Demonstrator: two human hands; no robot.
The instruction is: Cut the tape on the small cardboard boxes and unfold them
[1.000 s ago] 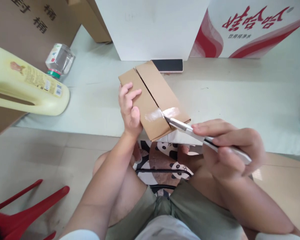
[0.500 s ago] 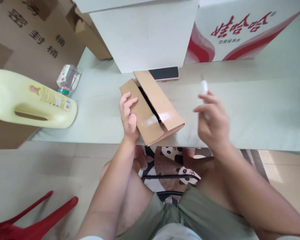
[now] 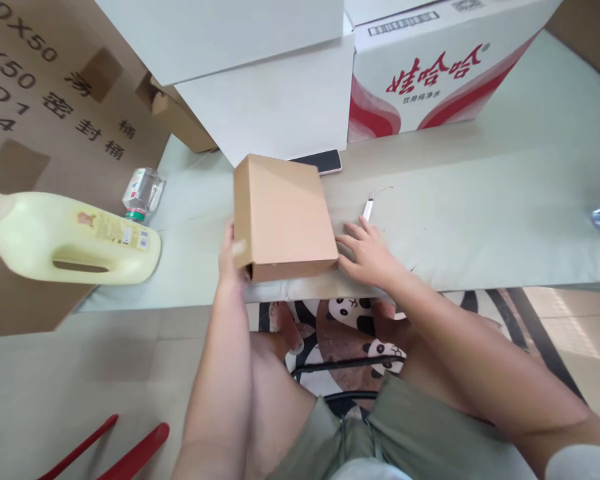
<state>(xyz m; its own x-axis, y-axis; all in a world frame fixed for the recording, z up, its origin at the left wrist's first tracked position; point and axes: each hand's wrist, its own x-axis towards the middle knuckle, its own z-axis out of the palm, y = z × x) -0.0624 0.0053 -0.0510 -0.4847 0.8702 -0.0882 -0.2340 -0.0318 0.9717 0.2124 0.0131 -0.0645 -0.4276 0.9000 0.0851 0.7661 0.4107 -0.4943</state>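
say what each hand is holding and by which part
The left hand holds the cardboard box by its left side, toward the near end. The right hand is open at the box's right near corner, apparently holding nothing.

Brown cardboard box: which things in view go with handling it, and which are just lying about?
Seemingly part of the work:
brown cardboard box, in the left hand
white utility knife, lying by the right hand

Apparently just lying about:
pale-yellow handled jug
clear bottle with green cap
dark-screened phone
white carton with red lettering
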